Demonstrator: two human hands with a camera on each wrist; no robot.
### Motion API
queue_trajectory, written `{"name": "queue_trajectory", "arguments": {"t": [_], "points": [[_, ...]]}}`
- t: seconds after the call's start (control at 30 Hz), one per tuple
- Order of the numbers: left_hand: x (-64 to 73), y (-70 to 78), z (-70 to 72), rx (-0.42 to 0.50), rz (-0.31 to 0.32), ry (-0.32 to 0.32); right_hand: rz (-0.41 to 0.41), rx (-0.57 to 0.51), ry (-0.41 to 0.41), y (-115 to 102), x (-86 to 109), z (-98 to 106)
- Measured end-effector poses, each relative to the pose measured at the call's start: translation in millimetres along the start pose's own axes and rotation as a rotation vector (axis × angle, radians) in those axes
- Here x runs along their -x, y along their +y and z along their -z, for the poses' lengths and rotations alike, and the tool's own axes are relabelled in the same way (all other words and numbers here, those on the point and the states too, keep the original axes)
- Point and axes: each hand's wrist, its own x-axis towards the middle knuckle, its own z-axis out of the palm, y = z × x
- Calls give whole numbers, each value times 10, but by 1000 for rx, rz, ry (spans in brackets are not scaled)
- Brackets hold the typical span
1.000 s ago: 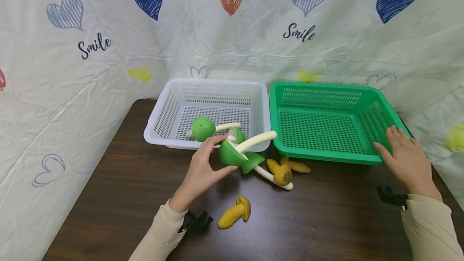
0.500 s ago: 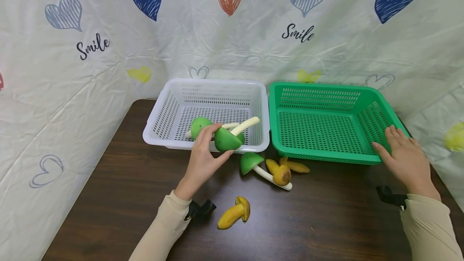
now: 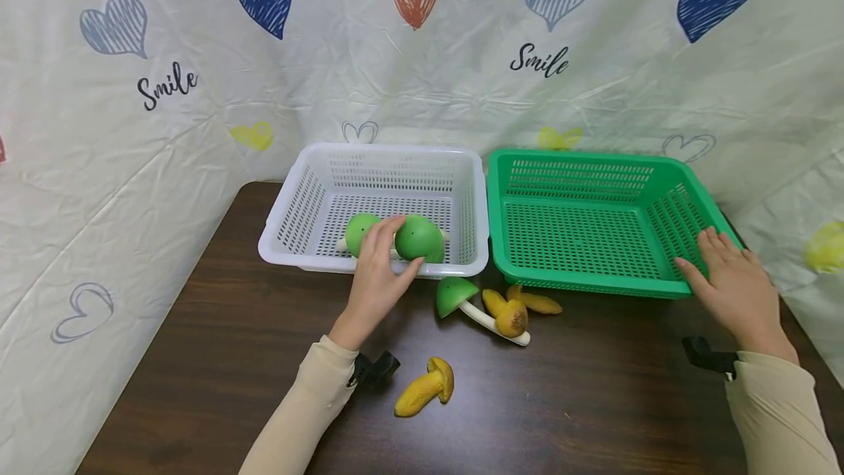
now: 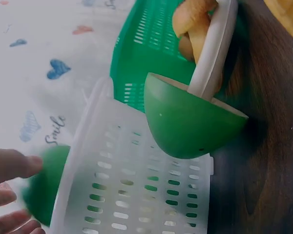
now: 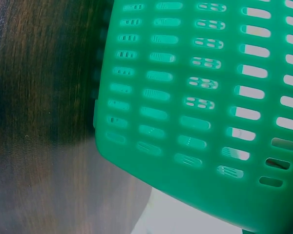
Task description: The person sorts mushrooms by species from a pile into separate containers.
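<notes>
In the head view, my left hand [image 3: 379,273] is over the front of the white basket [image 3: 280,244], thumb and fingers spread beside a green-capped toy mushroom [image 3: 420,238]. In the left wrist view, the blurred green cap [image 4: 50,183] lies just beyond my fingertips, partly hidden by the basket wall. Another green mushroom [image 3: 359,229] is inside the basket, partly covered by my hand. My right hand [image 3: 741,288] rests on the front right corner of the green basket [image 3: 593,286], fingers straight; it is not seen in the right wrist view.
On the dark wooden table [image 3: 593,402], before the baskets, lie a green-capped mushroom [image 3: 456,295] with a white stem and two yellow-brown mushrooms [image 3: 511,318]. A yellow mushroom [image 3: 422,391] lies nearer the front. A white cloth [image 3: 422,72] with printed hearts hangs behind the baskets.
My left hand has carried a green mushroom from the front edge into the white basket; its cap has turned dome-up, stem to the right. My right hand stays in place.
</notes>
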Motion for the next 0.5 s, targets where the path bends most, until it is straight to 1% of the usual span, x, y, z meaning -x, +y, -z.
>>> {"name": "queue_trajectory", "arguments": {"t": [0.2,0.4,0.5], "points": [[21,-28,-2,3,-9,-12,0,-3,2,0,-8,-11],[56,-24,-1,3,-16,-20,-3,2,-3,-14,4,7],[68,-7,3,19,-19,-18,-5,1,-5,-22,8,13]]}}
